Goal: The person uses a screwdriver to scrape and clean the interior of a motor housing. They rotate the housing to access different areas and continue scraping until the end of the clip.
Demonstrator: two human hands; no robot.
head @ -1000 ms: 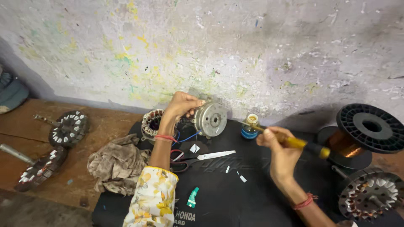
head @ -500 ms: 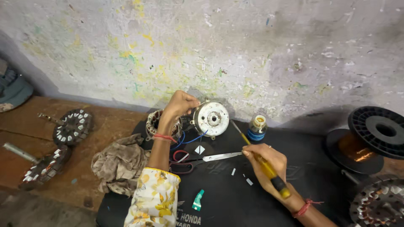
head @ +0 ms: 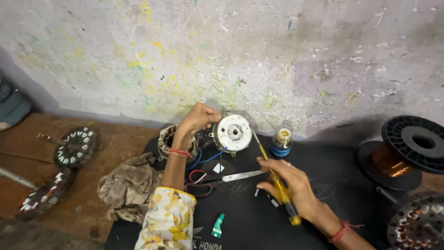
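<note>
The left hand (head: 199,118) was closed over the top edge of a small round motor (head: 232,133), holding it on edge with its pale face toward the camera, while the right hand (head: 289,185) was wrapped firmly around the yellow handle of a screwdriver (head: 273,178). From that right grip the motor lay up and to the left, and the tool's long axis ran straight that way, its thin shaft ending at the motor's right rim, so the left hand was the nearer, being on it. Whether the tip actually touched the casing was too small to make out, the left fingers hid the motor's back, and scissors (head: 217,178) lay just left of the right hand.
</note>
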